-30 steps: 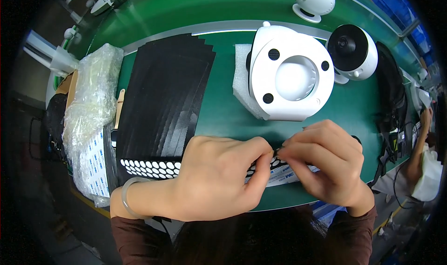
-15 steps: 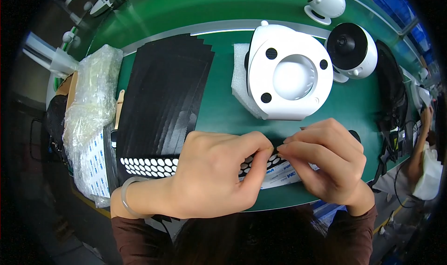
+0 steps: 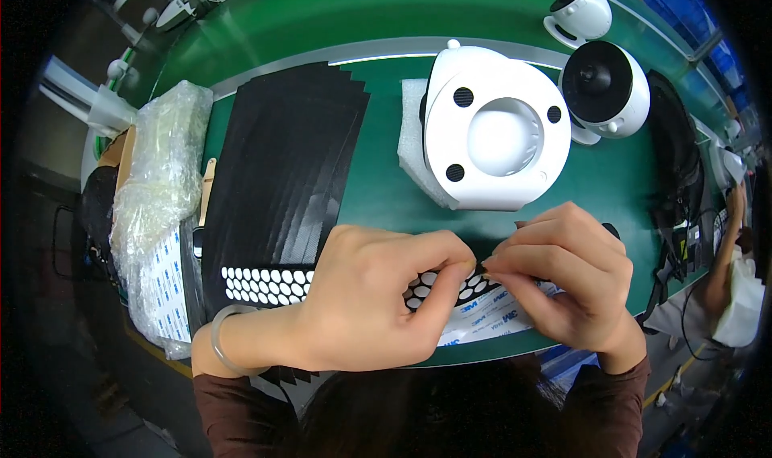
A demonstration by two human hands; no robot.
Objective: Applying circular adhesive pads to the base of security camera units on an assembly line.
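1. My left hand (image 3: 374, 297) lay palm down at the center, with thumb and forefinger pressed together, pinching the dotted strip.
2. The dotted strip (image 3: 269, 286), black with rows of white discs, ran beneath that hand: one stretch showed to its left, another through the loop of thumb and forefinger and just beyond the thumb.
3. My right hand (image 3: 575, 277) was curled at the strip's right end, its fingertips gathered just beside my left thumb. I cannot tell whether they were clamped on anything.
4. White backing paper (image 3: 490, 317) with blue print lay below the strip, between my hands.
5. Beyond my left hand, a fanned stack of black sheets (image 3: 281, 160) covered the green table (image 3: 378, 193).
6. Ahead of my right hand, well apart from it, was a white housing (image 3: 446, 140) with a round recess and three black pads, touching white foam (image 3: 412, 136).
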